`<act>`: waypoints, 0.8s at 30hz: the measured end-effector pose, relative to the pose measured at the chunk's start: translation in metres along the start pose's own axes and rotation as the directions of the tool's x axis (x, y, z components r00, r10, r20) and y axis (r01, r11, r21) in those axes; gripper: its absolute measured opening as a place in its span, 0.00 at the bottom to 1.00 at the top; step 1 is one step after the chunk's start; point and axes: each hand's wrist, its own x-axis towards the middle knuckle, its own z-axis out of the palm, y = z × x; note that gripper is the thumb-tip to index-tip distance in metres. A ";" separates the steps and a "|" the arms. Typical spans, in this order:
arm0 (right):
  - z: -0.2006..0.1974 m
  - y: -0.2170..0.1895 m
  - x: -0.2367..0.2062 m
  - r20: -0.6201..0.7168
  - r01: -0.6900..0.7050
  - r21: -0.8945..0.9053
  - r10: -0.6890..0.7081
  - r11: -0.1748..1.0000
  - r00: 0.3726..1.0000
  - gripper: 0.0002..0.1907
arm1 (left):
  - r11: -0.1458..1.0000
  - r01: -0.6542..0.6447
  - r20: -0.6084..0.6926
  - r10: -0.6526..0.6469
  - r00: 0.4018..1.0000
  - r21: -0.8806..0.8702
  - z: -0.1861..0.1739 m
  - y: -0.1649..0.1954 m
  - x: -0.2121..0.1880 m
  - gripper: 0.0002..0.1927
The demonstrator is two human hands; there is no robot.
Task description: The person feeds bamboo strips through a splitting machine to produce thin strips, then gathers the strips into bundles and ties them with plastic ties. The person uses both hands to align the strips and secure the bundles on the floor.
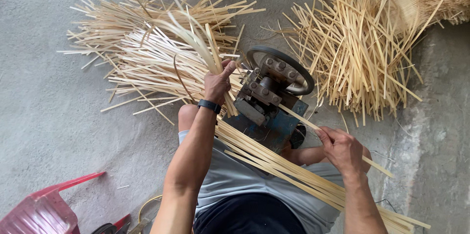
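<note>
Left hand (217, 84) closed on curved thin pale bamboo slivers (196, 43) coming off the far side of the blue metal splitting machine with black flywheel (271, 94); right hand (342, 150) pinching one flat pale bamboo strip (303, 119) feeding into the near side. Split strips heaped on the grey concrete floor (44, 116) toward left (147, 52) and right (352, 52) far edges, so plenty seemingly done. Bundle of unsplit long strips (289, 170) across lap, still left.
</note>
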 end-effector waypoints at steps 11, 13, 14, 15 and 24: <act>-0.006 -0.014 -0.050 0.664 -0.323 0.175 0.131 0.930 0.736 0.22 | 0.987 -0.163 0.284 0.153 0.946 0.010 0.002 0.014 -0.016 0.33; -0.008 -0.016 -0.057 0.618 -0.344 0.201 0.153 0.917 0.771 0.15 | 0.986 -0.157 0.284 0.136 0.949 0.053 0.007 0.015 -0.015 0.30; -0.010 -0.017 -0.060 0.595 -0.353 0.214 0.165 0.911 0.786 0.13 | 0.987 -0.145 0.265 0.122 0.956 0.067 0.011 0.016 -0.014 0.29; -0.012 -0.017 -0.061 0.584 -0.357 0.228 0.166 0.906 0.794 0.12 | 0.988 -0.132 0.245 0.109 0.963 0.080 0.013 0.018 -0.013 0.28; -0.037 -0.020 -0.074 0.418 -0.253 0.273 0.122 0.928 0.900 0.14 | 0.980 -0.152 -0.134 0.134 0.982 -0.128 -0.004 0.052 -0.014 0.23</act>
